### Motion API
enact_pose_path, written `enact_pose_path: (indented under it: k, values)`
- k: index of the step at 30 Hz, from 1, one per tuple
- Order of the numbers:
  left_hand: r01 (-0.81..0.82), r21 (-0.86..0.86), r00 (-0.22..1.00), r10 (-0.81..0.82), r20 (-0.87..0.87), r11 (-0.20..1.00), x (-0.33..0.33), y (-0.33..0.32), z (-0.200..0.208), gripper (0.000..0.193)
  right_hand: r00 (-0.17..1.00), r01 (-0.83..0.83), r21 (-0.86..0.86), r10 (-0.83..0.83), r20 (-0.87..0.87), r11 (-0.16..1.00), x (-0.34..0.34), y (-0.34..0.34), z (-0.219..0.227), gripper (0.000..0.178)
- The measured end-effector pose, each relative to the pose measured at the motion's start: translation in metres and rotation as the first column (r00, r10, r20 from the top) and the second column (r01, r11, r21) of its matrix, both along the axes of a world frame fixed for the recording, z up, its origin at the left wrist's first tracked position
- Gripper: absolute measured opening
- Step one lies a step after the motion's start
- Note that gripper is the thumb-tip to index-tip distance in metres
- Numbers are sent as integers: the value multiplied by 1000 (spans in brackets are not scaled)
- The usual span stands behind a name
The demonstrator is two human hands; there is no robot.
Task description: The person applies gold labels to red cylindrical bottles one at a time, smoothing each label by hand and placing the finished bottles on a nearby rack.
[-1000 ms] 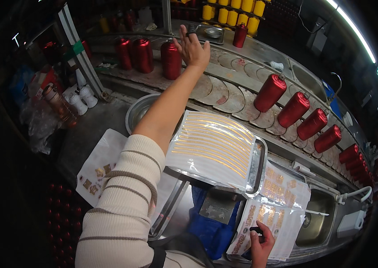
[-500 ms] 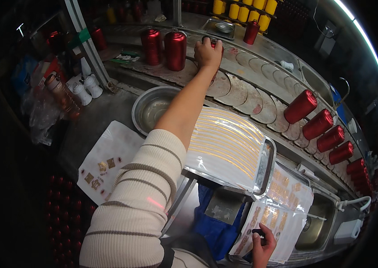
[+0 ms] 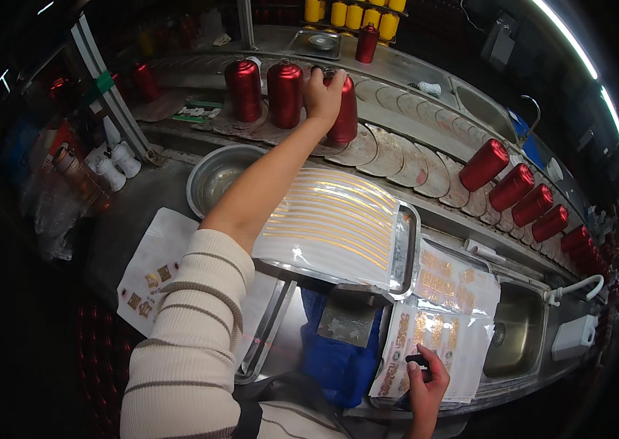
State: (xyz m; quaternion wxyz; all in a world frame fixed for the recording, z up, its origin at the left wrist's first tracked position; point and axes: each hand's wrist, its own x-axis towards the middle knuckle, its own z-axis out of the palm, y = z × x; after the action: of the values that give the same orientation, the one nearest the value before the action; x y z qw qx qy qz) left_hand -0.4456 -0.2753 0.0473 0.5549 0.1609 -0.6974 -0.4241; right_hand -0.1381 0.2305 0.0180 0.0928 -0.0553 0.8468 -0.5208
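Note:
My left hand (image 3: 322, 99) reaches forward, its fingers closed round the dark top of a glossy red bottle (image 3: 344, 121). That bottle stands upright on the line of overlapping round plates (image 3: 397, 157), and the hand covers part of it. Two more red bottles (image 3: 284, 99) stand just to its left. At the lower right, my right hand (image 3: 428, 377) pinches a small black object (image 3: 417, 360), too small to name surely. It is over white sheets (image 3: 467, 358) printed with gold and reddish patterns. A curved sheet with gold stripes (image 3: 331, 219) lies on a metal tray (image 3: 406, 249) between my arms.
A metal bowl (image 3: 199, 186) stands behind my left forearm. To the left lies a white sheet with gold pieces (image 3: 141, 267). At the right are several red bottles (image 3: 485, 164), a sink (image 3: 518, 322) and a white jug (image 3: 574, 338). Blue cloth (image 3: 335, 366) hangs in front.
The whole view has shifted and tilted somewhat. The red bottle under my left hand, mostly hidden before, now shows beside the other two. My right hand still pinches the black object.

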Motion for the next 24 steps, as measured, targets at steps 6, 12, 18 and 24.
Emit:
enact_pose_path:
  k: [6, 12, 18, 24]
  values:
    - [648, 434, 753, -612, -241, 626, 122, 55, 76, 20, 986, -54, 21, 57, -157, 998, -5, -23, 27, 52]
    - [607, 795, 479, -801, -358, 8, 240, 135, 95, 18, 936, -316, -48, 303, -179, 947, -16, -80, 62, 101]
    - [425, 875, 417, -807, -417, -232, 320, 214, 53, 22, 841, -528, -153, 491, -228, 835, 27, -58, 31, 133]
    - [331, 942, 286, -957, -39, 60, 358, 244, 27, 53, 864, -483, 112, 494, -100, 868, 67, -20, 31, 119]
